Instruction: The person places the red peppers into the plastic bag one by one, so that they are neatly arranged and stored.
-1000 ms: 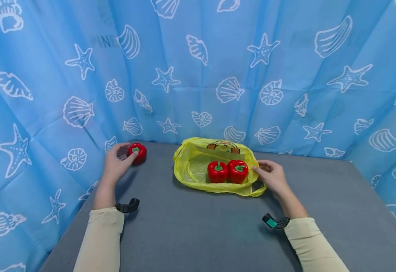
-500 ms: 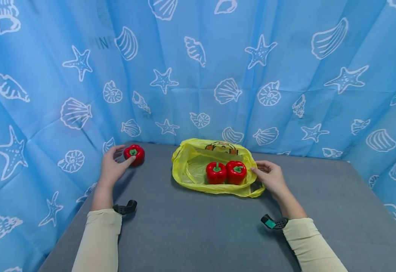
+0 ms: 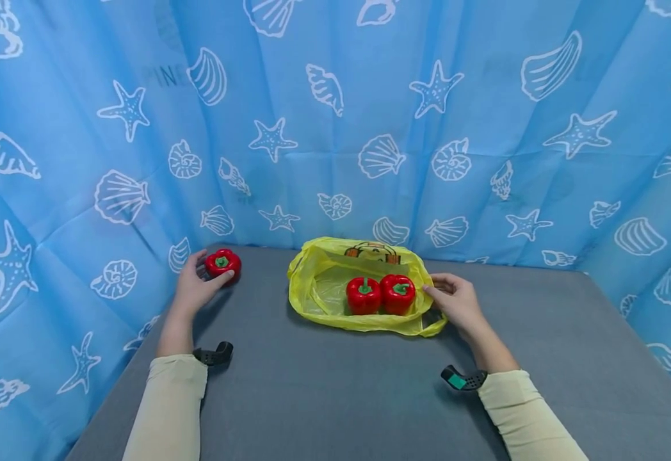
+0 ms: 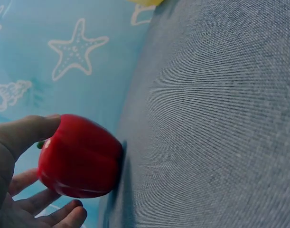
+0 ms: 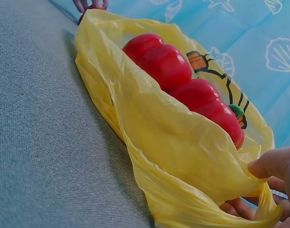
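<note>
At the far left of the table my left hand (image 3: pixel 194 287) holds a red bell pepper (image 4: pixel 83 156), thumb on one side and fingers round the other. This pepper sits on the table with its green stem up in the head view; the left wrist view hides parts of the fingers behind it. My right hand (image 3: pixel 456 301) pinches the right rim of a yellow plastic bag (image 5: pixel 168 147), whose mouth is spread wide. Inside lie two more red bell peppers, the left one (image 3: pixel 363 296) and the right one (image 3: pixel 397 295), side by side in the bag's right half.
A grey cloth-covered table (image 3: pixel 335 397) lies under everything. Behind and along both sides hangs a blue curtain (image 3: pixel 312 173) with white shells and starfish. The bag stands near the back edge, some way right of the left-hand pepper.
My left thumb has slid from the pepper's top near the stem to its near right side, and the fingers lie closer round it. My right hand keeps its hold on the bag.
</note>
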The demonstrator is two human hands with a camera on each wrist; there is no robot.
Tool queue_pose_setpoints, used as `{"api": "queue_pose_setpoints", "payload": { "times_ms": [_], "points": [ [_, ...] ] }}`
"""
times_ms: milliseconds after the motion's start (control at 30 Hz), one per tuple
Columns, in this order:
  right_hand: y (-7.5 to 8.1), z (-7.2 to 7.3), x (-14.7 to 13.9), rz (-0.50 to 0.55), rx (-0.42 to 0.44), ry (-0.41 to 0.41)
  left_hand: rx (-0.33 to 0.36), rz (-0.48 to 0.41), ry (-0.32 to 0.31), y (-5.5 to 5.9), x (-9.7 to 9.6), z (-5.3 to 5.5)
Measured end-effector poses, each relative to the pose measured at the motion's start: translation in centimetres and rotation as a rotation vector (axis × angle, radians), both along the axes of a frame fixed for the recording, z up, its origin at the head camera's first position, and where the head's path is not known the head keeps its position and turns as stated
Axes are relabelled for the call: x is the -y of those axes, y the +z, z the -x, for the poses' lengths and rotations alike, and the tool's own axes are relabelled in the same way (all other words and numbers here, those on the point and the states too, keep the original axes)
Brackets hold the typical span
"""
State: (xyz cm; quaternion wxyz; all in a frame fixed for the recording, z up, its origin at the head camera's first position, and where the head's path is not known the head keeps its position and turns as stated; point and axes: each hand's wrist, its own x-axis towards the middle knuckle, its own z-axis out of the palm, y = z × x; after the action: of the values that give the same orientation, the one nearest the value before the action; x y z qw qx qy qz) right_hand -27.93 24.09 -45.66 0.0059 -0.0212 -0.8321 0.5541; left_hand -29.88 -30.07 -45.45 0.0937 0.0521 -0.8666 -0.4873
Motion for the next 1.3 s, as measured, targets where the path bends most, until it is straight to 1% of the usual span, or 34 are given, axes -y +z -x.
{"api": "queue_pose_setpoints", "payload": {
  "times_ms": [100, 200, 333, 533, 767, 1033, 1300],
  "points": [
    [0.0, -0.1, 0.0, 0.007, -0.001, 0.006, 0.023, 0.012, 0.002, -0.1, 0.1, 0.0],
    [0.0, -0.1, 0.1, 0.004, 0.0, 0.009, 0.031, 0.016, -0.003, -0.2, 0.2, -0.1],
    [0.0, 0.0, 0.1, -0.004, -0.003, 0.008, 0.026, 0.015, -0.01, -0.3, 0.3, 0.0],
    [0.1, 0.0, 0.1, -0.01, -0.002, 0.005, 0.019, -0.008, -0.016, -0.4, 0.5, -0.1],
    [-0.1, 0.0, 0.1, -0.014, -0.004, -0.001, 0.013, -0.015, 0.002, -0.3, 0.2, -0.2],
    [-0.4, 0.2, 0.0, -0.026, -0.009, -0.003, 0.015, -0.021, 0.018, 0.3, -0.3, -0.5],
    [-0.4, 0.1, 0.0, -0.019, -0.01, 0.001, -0.006, -0.044, 0.001, 1.4, -0.9, -0.7]
  ]
}}
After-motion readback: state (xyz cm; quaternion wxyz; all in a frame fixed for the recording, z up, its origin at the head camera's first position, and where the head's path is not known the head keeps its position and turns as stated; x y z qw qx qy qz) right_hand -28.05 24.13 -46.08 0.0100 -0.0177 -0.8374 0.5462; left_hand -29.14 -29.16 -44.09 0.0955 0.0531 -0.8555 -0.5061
